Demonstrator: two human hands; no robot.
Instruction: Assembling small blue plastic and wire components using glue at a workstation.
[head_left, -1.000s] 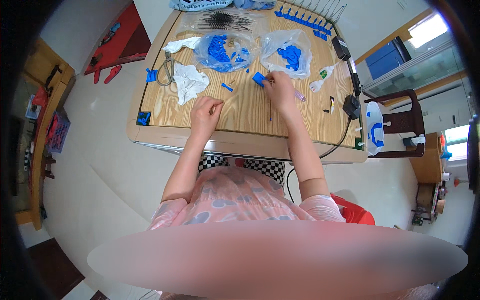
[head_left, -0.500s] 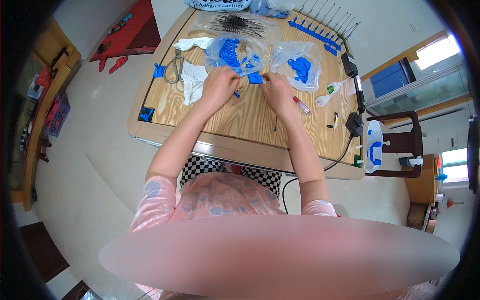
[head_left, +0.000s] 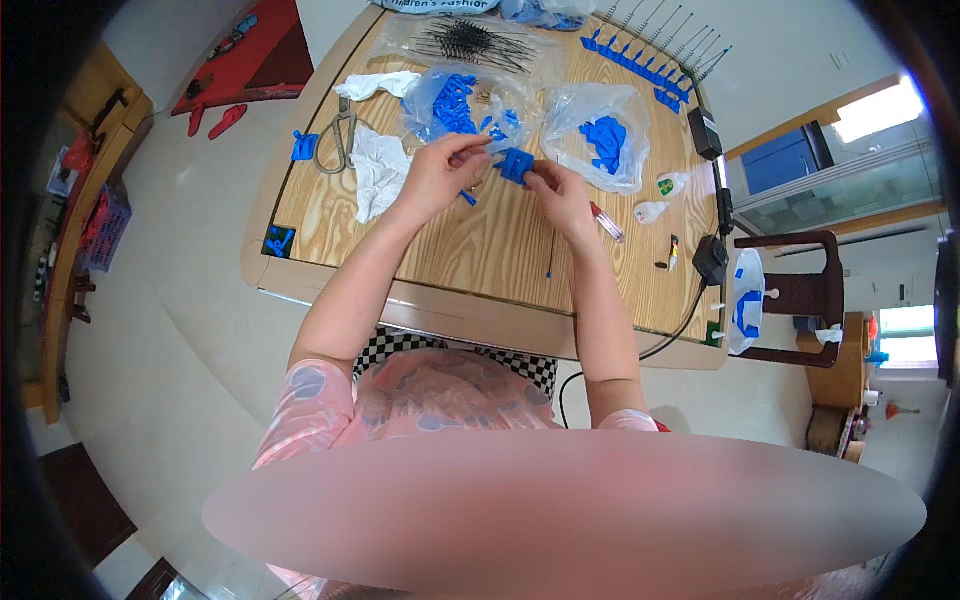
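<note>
My right hand pinches a small blue square block by its right edge, over the upper middle of the table. To the left of that block is my left hand, its thumb and forefinger closed together and apart from the block. Whatever sits between those fingertips is too small to make out. A thin blue piece shows just below the left fingers. Beyond both hands lies a clear plastic bag with many small blue parts. Another clear bag, holding blue pieces, is beyond my right hand.
Scissors and white cloths lie at left. Black springy wires rest on a bag at the far side. A row of blue blocks with upright wires stands far right. Small bottles, a red-capped tube and a black adapter are right.
The blue block is tilted up and shows more of its side. My left fingertips have moved slightly up, and the whole view has shifted a little.
</note>
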